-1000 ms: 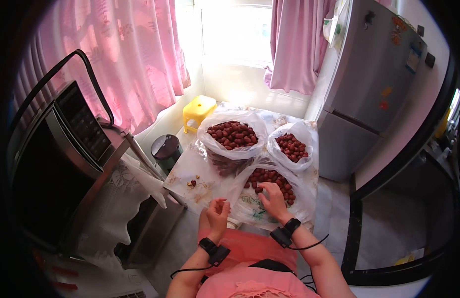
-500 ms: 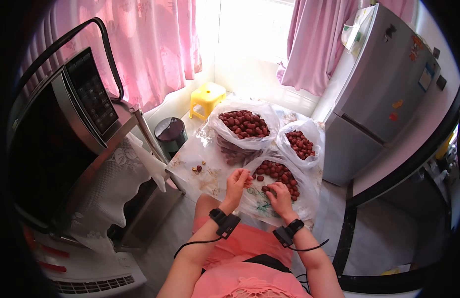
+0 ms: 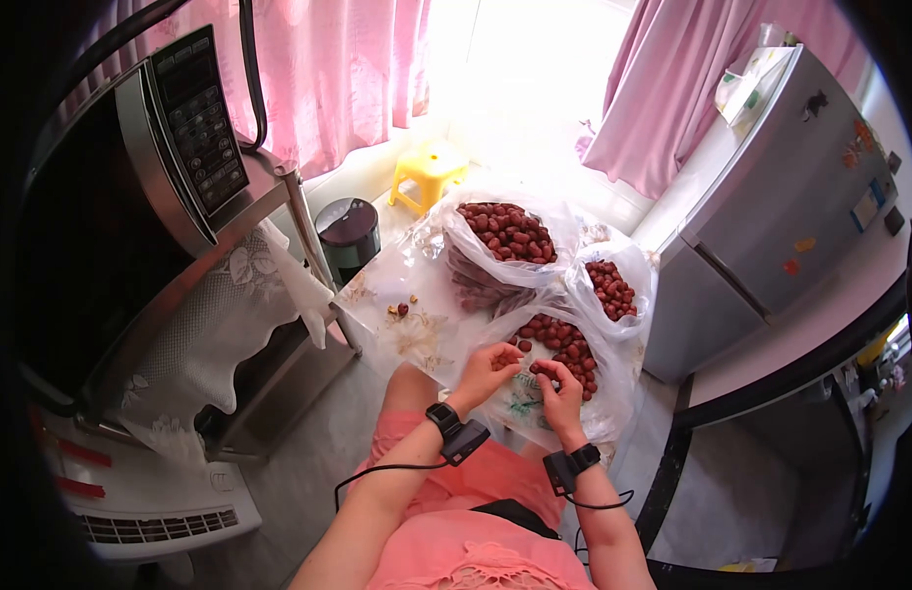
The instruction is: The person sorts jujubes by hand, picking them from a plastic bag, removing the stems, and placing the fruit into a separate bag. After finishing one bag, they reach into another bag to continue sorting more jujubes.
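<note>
Dates (image 3: 571, 346) | dark red | loosely heaped | nearest open translucent bag (image 3: 613, 391)

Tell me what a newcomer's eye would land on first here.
Probably the dark red fruit, heaped in three plastic bags on the table: a large bag at the far side, a smaller bag to its right and a front bag. Next come the left hand and right hand, close together at the front bag. Beyond the table's far left edge stands a bright yellow stool.

Three bags (image 3: 566, 239) (image 3: 645, 287) (image 3: 618, 362), two hands (image 3: 484, 377) (image 3: 562, 395)
</note>
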Action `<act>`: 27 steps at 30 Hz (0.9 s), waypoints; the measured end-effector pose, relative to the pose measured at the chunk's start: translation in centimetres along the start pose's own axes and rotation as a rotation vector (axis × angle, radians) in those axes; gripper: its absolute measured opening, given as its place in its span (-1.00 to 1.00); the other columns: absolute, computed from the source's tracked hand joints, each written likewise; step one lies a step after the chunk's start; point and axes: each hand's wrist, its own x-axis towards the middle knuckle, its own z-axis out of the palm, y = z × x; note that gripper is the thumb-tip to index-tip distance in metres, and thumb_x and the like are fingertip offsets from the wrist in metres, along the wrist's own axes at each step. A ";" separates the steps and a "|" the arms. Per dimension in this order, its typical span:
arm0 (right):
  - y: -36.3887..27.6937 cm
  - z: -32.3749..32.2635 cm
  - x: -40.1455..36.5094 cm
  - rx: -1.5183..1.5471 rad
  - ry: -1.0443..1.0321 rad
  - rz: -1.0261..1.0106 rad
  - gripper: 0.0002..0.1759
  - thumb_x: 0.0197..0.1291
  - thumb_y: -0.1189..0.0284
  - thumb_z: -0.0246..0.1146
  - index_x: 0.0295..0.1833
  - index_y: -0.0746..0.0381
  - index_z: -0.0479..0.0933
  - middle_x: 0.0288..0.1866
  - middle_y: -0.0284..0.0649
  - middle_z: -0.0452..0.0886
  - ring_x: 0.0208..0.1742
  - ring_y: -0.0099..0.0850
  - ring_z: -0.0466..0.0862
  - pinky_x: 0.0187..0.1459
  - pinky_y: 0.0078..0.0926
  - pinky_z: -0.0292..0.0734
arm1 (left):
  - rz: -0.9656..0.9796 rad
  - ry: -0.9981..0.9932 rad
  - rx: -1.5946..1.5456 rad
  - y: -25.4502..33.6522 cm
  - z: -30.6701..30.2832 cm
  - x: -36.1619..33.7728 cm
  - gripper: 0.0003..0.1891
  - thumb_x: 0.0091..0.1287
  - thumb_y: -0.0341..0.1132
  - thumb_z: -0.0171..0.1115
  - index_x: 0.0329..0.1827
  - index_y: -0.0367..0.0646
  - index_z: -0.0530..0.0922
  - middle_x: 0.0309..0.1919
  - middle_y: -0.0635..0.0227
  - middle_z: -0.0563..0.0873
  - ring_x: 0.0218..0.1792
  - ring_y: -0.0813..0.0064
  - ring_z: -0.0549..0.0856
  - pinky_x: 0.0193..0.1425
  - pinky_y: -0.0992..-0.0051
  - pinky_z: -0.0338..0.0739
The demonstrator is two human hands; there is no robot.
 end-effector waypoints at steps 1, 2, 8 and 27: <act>0.0 0.1 -0.1 0.000 -0.002 0.005 -0.75 0.23 0.63 0.31 0.03 0.29 0.67 -0.03 -0.20 0.78 -0.02 -0.39 0.76 0.05 -0.48 0.60 | -0.019 -0.011 0.030 0.6 0.2 0.0 -0.77 0.38 -0.46 0.38 0.06 -0.25 0.65 -0.21 0.45 0.70 -0.22 0.71 0.66 -0.08 0.63 0.60; 0.0 0.1 -0.3 0.042 -0.011 0.013 -0.76 0.27 0.62 0.29 0.05 0.31 0.67 -0.03 -0.21 0.79 -0.02 -0.44 0.75 0.06 -0.51 0.59 | -0.038 -0.023 0.059 0.8 0.2 0.0 -0.75 0.34 -0.48 0.42 0.06 -0.26 0.68 -0.20 0.46 0.69 -0.22 0.72 0.65 -0.09 0.64 0.59; 0.3 0.7 -1.0 0.097 -0.032 0.027 -0.72 0.35 0.59 0.27 0.15 0.32 0.60 -0.04 -0.22 0.78 0.00 -0.48 0.75 0.07 -0.51 0.60 | 0.080 -0.057 0.190 0.9 0.1 -0.3 -0.77 0.21 -0.52 0.48 -0.07 -0.14 0.78 -0.22 0.48 0.68 -0.31 0.72 0.65 -0.18 0.66 0.57; 0.3 1.3 -1.6 -0.087 -0.038 -0.059 -0.73 0.40 0.48 0.25 0.16 0.30 0.61 -0.06 -0.07 0.78 -0.06 -0.28 0.80 -0.03 -0.42 0.65 | 0.163 -0.029 0.400 0.6 0.5 -0.3 -0.84 0.14 -0.47 0.48 -0.22 -0.24 0.71 -0.32 0.33 0.67 -0.37 0.54 0.70 -0.26 0.51 0.57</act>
